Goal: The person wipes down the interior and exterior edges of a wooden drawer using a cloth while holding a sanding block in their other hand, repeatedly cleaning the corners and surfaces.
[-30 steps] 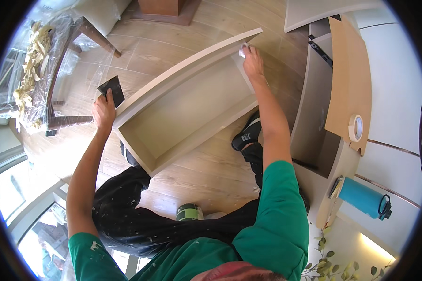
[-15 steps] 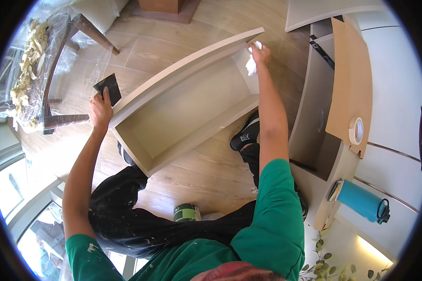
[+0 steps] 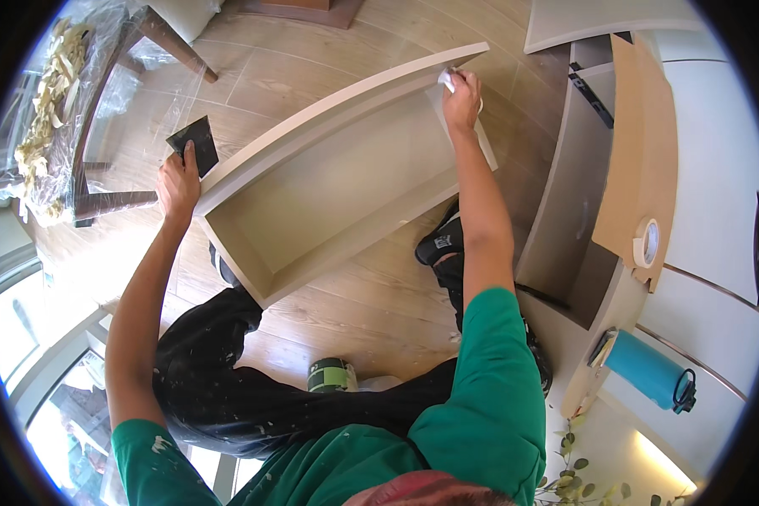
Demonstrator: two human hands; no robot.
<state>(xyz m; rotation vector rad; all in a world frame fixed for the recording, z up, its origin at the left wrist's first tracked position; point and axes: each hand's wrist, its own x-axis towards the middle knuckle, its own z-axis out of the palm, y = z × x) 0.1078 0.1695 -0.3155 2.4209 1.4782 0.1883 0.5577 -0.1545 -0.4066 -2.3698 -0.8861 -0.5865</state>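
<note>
A beige wooden drawer [image 3: 320,190] lies tilted across the floor between my feet, its inside bare. At its far right corner, my right hand [image 3: 461,103] is closed on a crumpled white cloth [image 3: 445,80], held by the inner face of the long front panel. Much of the cloth is hidden under the fingers. My left hand [image 3: 178,185] is at the left end of the front panel, thumb and fingers pinching a thin black square sheet [image 3: 197,147]. Whether that hand also bears on the panel I cannot tell.
An open beige cabinet [image 3: 557,190] stands at right, with cardboard [image 3: 637,152], a tape roll [image 3: 646,243] and a blue bottle [image 3: 641,364] on it. A plastic-wrapped chair [image 3: 101,202] is at left. A green-and-black can [image 3: 331,375] stands by my legs.
My right hand has shifted slightly left along the front panel, and less of the white cloth shows. My left hand still holds the black sheet in nearly the same place.
</note>
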